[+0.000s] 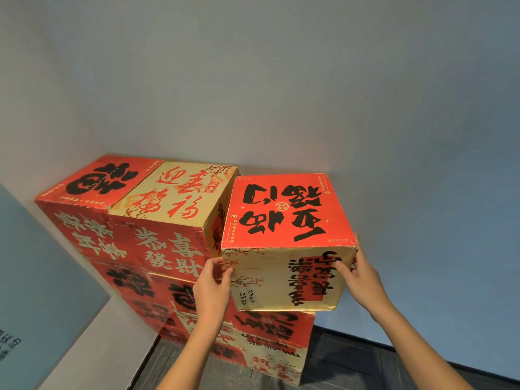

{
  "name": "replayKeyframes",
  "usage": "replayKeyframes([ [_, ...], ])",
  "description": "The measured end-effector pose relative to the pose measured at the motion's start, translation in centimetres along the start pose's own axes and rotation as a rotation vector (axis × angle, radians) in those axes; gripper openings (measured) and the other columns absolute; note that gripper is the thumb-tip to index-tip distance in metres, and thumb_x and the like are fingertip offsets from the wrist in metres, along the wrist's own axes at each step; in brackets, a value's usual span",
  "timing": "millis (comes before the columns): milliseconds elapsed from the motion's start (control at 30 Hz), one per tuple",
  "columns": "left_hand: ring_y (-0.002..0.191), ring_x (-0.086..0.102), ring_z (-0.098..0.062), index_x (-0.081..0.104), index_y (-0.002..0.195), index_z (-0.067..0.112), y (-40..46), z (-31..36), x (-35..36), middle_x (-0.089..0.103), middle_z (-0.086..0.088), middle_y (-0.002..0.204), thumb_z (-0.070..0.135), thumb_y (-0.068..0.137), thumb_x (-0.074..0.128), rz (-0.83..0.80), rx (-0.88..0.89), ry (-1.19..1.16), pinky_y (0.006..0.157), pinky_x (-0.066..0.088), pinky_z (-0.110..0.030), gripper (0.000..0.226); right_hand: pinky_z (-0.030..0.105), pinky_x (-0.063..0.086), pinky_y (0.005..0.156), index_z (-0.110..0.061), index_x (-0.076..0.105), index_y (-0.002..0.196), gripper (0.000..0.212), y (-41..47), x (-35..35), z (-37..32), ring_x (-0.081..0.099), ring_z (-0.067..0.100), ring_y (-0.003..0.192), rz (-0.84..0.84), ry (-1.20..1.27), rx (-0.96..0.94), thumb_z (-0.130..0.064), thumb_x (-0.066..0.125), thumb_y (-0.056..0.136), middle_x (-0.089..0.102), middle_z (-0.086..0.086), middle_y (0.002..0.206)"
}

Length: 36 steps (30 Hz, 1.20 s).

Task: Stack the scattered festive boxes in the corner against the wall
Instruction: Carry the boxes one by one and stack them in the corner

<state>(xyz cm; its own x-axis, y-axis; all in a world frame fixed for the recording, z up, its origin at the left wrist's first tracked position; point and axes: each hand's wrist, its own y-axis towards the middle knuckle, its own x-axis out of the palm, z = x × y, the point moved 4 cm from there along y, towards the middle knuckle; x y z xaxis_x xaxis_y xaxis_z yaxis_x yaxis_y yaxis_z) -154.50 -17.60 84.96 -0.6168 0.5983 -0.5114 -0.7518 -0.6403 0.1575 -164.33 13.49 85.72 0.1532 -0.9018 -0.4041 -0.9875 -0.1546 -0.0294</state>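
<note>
At frame centre, the top box (287,240) sits on the right-hand stack. The left hand (212,288) grips its left edge, the right hand (363,280) its right corner; both forearms reach up from below.

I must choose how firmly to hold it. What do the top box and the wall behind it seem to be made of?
Top box: probably printed cardboard with a matte finish; its edges look creased and worn. Wall: seemingly smooth painted plaster, plain grey and without shine.

Open above the stack (174,220) — wall (281,80) behind.
</note>
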Motion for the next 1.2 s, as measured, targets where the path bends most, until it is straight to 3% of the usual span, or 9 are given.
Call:
replayKeyframes([
  [100, 0.089, 0.064, -0.012, 0.066, 0.112, 0.015, 1.8, -0.1, -0.6, 0.066, 0.009, 0.092, 0.020, 0.090, 0.071, -0.015, 0.000, 0.012, 0.082, 0.048, -0.025, 0.023, 0.011, 0.045, 0.067, -0.038, 0.034, 0.145, 0.049, -0.2, 0.9, -0.4, 0.061, -0.005, 0.092, 0.001, -0.018, -0.015, -0.023, 0.052, 0.102, 0.060, -0.027, 0.103],
  [200, 0.090, 0.064, -0.013, 0.067, 0.110, 0.014, 3.6, -0.3, -1.1, 0.066, 0.009, 0.092, 0.022, 0.091, 0.071, -0.029, 0.012, 0.031, 0.083, 0.045, -0.025, 0.021, 0.011, 0.044, 0.068, -0.035, 0.041, 0.137, 0.037, -0.4, 2.0, -1.0, 0.061, 0.001, 0.095, 0.006, -0.030, -0.014, -0.023, 0.050, 0.103, 0.059, -0.025, 0.101],
  [433, 0.090, 0.061, -0.012, 0.066, 0.110, 0.013, 6.2, -1.0, -2.1, 0.064, 0.009, 0.093, 0.023, 0.092, 0.069, -0.061, 0.010, 0.069, 0.079, 0.041, -0.024, 0.021, 0.017, 0.046, 0.078, -0.031, 0.040, 0.144, 0.043, -1.1, 4.3, -1.7, 0.055, -0.006, 0.097, 0.051, -0.036, 0.011, -0.025, 0.050, 0.102, 0.055, -0.028, 0.104],
  [533, 0.089, 0.061, -0.010, 0.066, 0.110, 0.012, 6.9, -1.2, -2.3, 0.065, 0.009, 0.092, 0.021, 0.092, 0.069, -0.068, 0.015, 0.051, 0.079, 0.042, -0.023, 0.021, 0.008, 0.043, 0.072, -0.030, 0.040, 0.143, 0.042, -1.2, 5.0, -2.0, 0.052, -0.015, 0.087, 0.070, -0.043, 0.023, -0.025, 0.050, 0.102, 0.054, -0.031, 0.102],
  [767, 0.079, 0.061, -0.006, 0.061, 0.104, 0.014, 7.5, -1.7, -2.6, 0.062, 0.010, 0.086, 0.023, 0.091, 0.071, -0.064, -0.026, -0.005, 0.062, 0.037, -0.009, 0.019, 0.006, 0.045, 0.066, -0.030, 0.042, 0.141, 0.040, -1.5, 5.7, -2.2, 0.054, -0.014, 0.087, 0.095, -0.057, 0.021, -0.023, 0.050, 0.102, 0.054, -0.032, 0.100],
  [1067, 0.075, 0.057, 0.000, 0.061, 0.098, 0.015, 7.6, -2.1, -2.4, 0.064, 0.008, 0.087, 0.024, 0.091, 0.071, -0.053, 0.000, 0.022, 0.067, 0.038, -0.018, 0.015, 0.001, 0.046, 0.061, -0.033, 0.031, 0.148, 0.051, -1.4, 6.1, -2.1, 0.055, -0.018, 0.083, 0.094, -0.102, -0.007, -0.025, 0.051, 0.102, 0.057, -0.027, 0.103],
  [1200, 0.082, 0.060, -0.009, 0.061, 0.099, 0.014, 7.7, -2.1, -2.2, 0.065, 0.007, 0.088, 0.024, 0.091, 0.070, -0.045, -0.018, 0.026, 0.067, 0.036, -0.017, 0.016, 0.012, 0.052, 0.078, -0.037, 0.029, 0.148, 0.053, -1.3, 6.1, -1.9, 0.057, -0.013, 0.094, 0.081, -0.120, -0.027, -0.028, 0.051, 0.102, 0.064, -0.016, 0.114],
])
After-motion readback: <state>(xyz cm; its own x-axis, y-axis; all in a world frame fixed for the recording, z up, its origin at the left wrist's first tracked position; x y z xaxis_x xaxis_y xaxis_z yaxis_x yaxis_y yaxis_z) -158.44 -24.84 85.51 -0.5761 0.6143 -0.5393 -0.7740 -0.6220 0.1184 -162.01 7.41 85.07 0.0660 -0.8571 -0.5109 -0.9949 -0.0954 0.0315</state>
